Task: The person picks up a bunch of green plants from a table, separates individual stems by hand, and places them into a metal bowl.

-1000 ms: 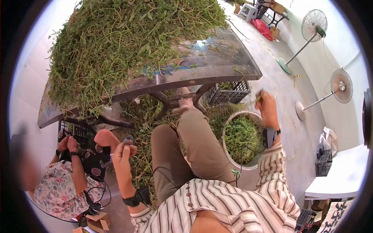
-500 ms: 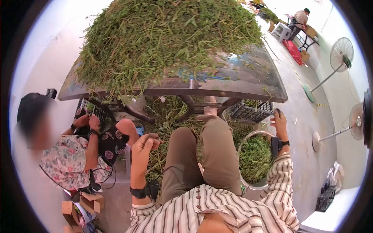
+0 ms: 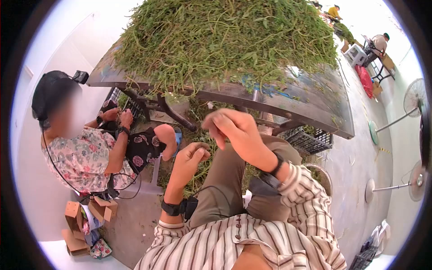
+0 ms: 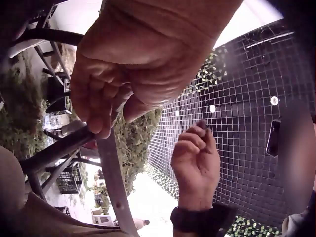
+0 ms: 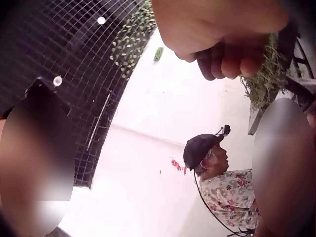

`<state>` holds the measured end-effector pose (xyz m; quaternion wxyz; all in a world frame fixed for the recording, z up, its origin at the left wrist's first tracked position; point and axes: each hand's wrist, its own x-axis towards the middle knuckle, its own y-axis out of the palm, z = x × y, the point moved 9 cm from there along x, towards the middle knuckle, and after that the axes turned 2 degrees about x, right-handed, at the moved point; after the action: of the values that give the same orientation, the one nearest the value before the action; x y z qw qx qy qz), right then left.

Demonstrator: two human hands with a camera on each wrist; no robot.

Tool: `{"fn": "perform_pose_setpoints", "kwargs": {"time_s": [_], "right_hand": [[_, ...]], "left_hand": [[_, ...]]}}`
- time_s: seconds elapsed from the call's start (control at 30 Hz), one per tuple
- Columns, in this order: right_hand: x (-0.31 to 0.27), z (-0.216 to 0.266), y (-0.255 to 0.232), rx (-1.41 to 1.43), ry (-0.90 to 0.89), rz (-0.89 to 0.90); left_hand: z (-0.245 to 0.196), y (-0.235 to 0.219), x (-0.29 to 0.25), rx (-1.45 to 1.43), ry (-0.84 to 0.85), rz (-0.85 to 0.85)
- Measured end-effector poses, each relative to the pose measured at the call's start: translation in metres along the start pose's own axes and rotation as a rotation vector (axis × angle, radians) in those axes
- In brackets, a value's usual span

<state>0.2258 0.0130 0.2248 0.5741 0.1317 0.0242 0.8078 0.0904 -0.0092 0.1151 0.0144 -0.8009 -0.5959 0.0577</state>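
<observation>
A large heap of green leafy stems (image 3: 234, 40) covers the table (image 3: 306, 105) in the head view. My left hand (image 3: 189, 162) is over my left thigh, its fingers bent in toward the thumb. The left wrist view shows this hand (image 4: 133, 64) from the palm side; I cannot tell whether a thin stem lies between thumb and fingers. Higher and just to its right, my right hand (image 3: 236, 132) hangs in front of the table edge, fingers loosely bent and no item visible in it. Dark fingertips show on the right hand (image 4: 195, 158) in the left wrist view.
To my left sits a person in a flowered shirt (image 3: 85, 155), hands together near a black crate. Another black crate (image 3: 310, 140) stands under the table. A round tub (image 3: 329, 175) is partly hidden behind my right sleeve. Stems litter the floor; fans (image 3: 416, 96) stand at right.
My right hand has come from beside the tub at right, where it held a stem a second ago, to near my left hand. The head view has swung left.
</observation>
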Motion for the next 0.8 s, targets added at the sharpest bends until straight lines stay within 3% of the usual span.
{"fn": "perform_pose_setpoints", "kwargs": {"time_s": [0.13,0.27,0.4,0.57,0.6,0.73,0.8], "right_hand": [[0.045,-0.052,-0.009,0.357,0.019,-0.149],[0.045,-0.103,-0.041,0.332,0.098,-0.320],[0.040,-0.105,-0.044,0.460,0.158,-0.375],[0.044,-0.097,-0.056,0.460,0.096,-0.403],[0.044,-0.095,-0.057,0.478,0.093,-0.393],[0.042,-0.087,-0.062,0.512,0.078,-0.425],[0.042,-0.085,-0.065,0.520,0.075,-0.428]], "left_hand": [[0.008,-0.024,-0.008,0.036,-0.043,-0.080],[0.015,-0.042,-0.006,0.120,-0.114,-0.140],[0.011,-0.050,0.017,0.107,-0.076,-0.198],[-0.014,-0.058,0.052,0.071,0.019,-0.238],[-0.027,-0.058,0.059,0.140,0.121,-0.241],[-0.049,-0.055,0.086,0.256,0.163,-0.287],[-0.068,-0.053,0.098,0.510,0.270,-0.335]]}}
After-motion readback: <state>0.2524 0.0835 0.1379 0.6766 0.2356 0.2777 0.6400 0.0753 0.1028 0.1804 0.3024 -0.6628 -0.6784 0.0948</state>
